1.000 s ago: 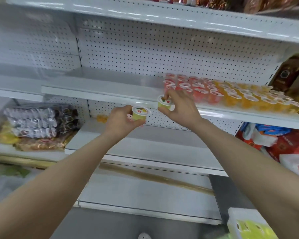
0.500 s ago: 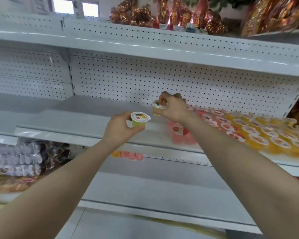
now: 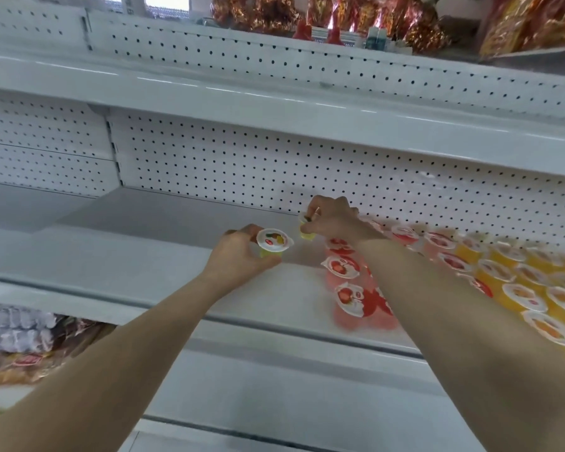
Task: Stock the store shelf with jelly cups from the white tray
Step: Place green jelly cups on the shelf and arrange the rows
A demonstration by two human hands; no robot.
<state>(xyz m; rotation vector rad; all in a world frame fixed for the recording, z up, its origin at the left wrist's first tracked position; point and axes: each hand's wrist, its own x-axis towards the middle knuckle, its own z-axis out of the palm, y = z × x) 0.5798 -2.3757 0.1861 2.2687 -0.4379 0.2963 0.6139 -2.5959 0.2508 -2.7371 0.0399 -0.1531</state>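
Note:
My left hand (image 3: 238, 257) grips a yellow-green jelly cup (image 3: 273, 242) with a white foil lid, held upright just above the white shelf (image 3: 118, 265). Farther back, near the pegboard wall, my right hand (image 3: 331, 220) pinches a second yellow-green jelly cup (image 3: 306, 232) from above, low over the shelf. Right beside it stand rows of red jelly cups (image 3: 343, 267), and orange jelly cups (image 3: 522, 296) fill the shelf farther right. The white tray is out of view.
A bare stretch of shelf lies left of the red cups. The pegboard back wall (image 3: 274, 171) rises behind it, with another shelf (image 3: 274, 106) overhead carrying red and gold packages (image 3: 340, 14). Wrapped snack packs (image 3: 26, 340) lie on the lower shelf at left.
Both hands have risen from the shelf's front edge and reached in over it; the right hand has gone deepest, toward the back wall. The view has tilted upward.

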